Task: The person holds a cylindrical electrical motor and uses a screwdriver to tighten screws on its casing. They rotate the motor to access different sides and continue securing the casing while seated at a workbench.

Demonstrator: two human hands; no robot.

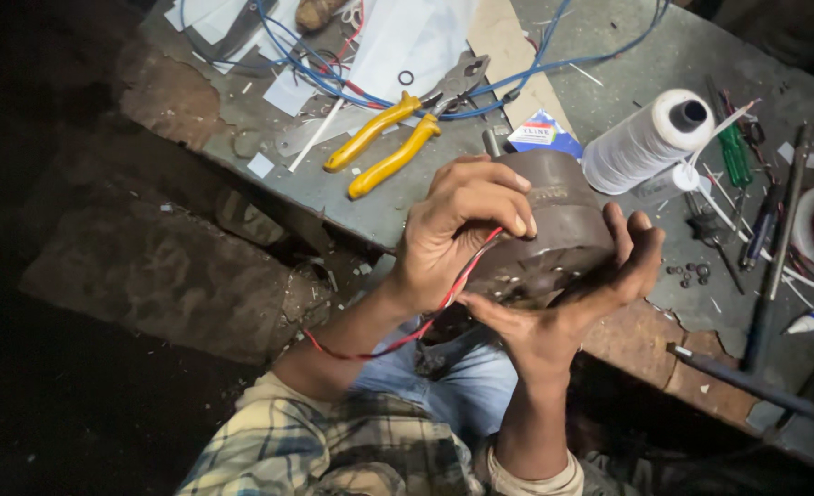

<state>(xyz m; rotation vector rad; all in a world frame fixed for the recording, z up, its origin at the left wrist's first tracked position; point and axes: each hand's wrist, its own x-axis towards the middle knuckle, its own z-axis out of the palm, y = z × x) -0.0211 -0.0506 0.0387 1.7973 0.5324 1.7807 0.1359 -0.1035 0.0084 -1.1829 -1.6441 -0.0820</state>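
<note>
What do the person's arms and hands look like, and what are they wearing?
Both hands are bare, with no gloves, rings or watch in view. The left hand and right hand look smudged with dark grime. The forearms are uncovered; the plaid sleeves, checked in pale yellow, grey and blue, are pushed up near the elbows. The right cuff shows a cream edge. Blue jeans show below.

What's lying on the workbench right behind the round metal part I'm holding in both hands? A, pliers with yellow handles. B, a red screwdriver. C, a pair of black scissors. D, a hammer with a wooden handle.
A: pliers with yellow handles lie on the workbench just beyond the round metal part, which the left hand and right hand both grip.
</note>
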